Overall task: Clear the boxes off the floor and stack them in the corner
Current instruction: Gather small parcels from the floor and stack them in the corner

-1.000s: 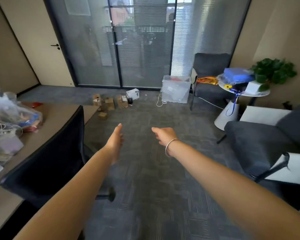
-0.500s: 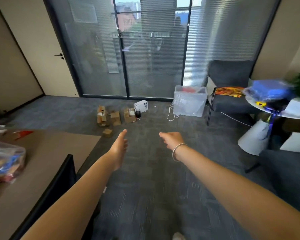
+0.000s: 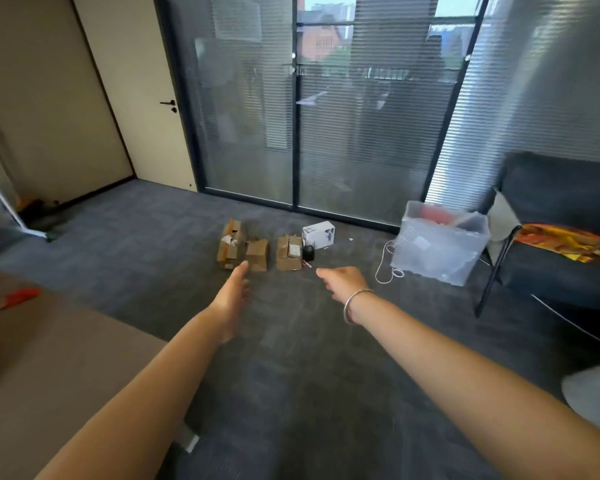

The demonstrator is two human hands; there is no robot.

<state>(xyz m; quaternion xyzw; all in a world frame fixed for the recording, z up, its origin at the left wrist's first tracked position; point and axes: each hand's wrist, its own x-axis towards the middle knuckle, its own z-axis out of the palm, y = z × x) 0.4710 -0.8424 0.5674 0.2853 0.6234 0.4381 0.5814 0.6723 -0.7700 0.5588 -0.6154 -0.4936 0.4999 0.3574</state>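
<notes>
Three brown cardboard boxes lie on the grey carpet ahead: a tall one, a small one and a squarer one. A white box lies behind them near the glass wall. My left hand is stretched forward with straight fingers, holding nothing, its fingertips overlapping the boxes in view but well short of them. My right hand, with a bracelet on the wrist, reaches forward with loosely curled fingers and is empty.
A brown desk fills the lower left, with a red item on it. A clear plastic bin and white cable sit right of the boxes. A dark armchair stands at right. A small black object lies by the boxes.
The view has moved forward toward the boxes and turned left; the office chair and side table have left the frame. Both arms stay stretched forward, empty.
</notes>
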